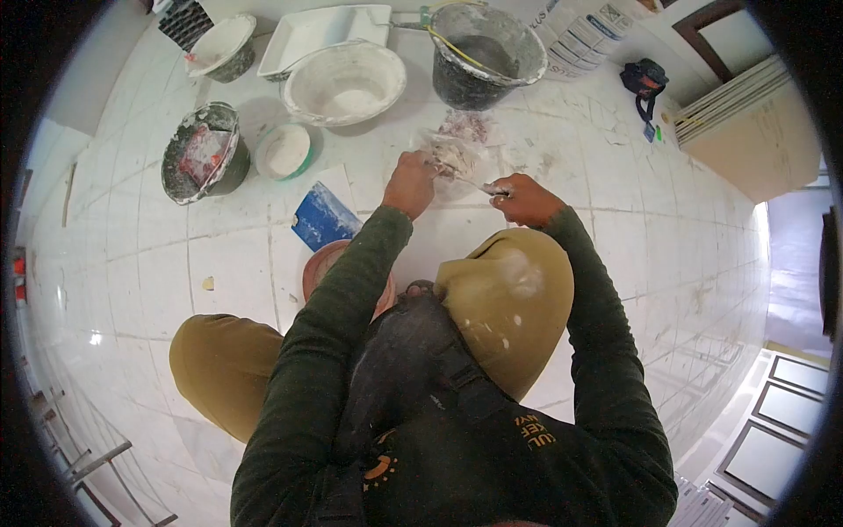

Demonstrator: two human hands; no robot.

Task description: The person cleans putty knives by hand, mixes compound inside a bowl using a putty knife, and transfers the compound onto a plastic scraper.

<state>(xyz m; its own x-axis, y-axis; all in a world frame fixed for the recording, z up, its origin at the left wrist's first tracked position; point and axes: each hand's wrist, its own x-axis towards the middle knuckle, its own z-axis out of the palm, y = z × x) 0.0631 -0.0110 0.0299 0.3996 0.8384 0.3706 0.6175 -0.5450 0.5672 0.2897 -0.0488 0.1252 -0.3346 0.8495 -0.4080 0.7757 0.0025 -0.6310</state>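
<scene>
My left hand (pixel 410 185) is closed on the edge of a clear plastic bag (pixel 454 159) with pale, paste-like stuff in it. In my right hand (pixel 529 201) is the handle of a thin metal tool (pixel 482 185), which looks like a putty knife; its far end reaches into the bag opening. Behind the bag lies a second plastic piece with reddish marks (pixel 468 126). A blue flat spreader (pixel 326 216) smeared with white rests on the floor left of my left hand. Partly hidden by my left forearm is a pink bucket (pixel 323 264).
At the back stand a black bucket (pixel 446 81), a white basin (pixel 344 86), a paint tray (pixel 288 37) and another bucket (pixel 230 70). A dark bucket (pixel 239 163) and a round lid-like dish (pixel 284 151) sit to the left. Stacked boards (pixel 742 132) lean at right.
</scene>
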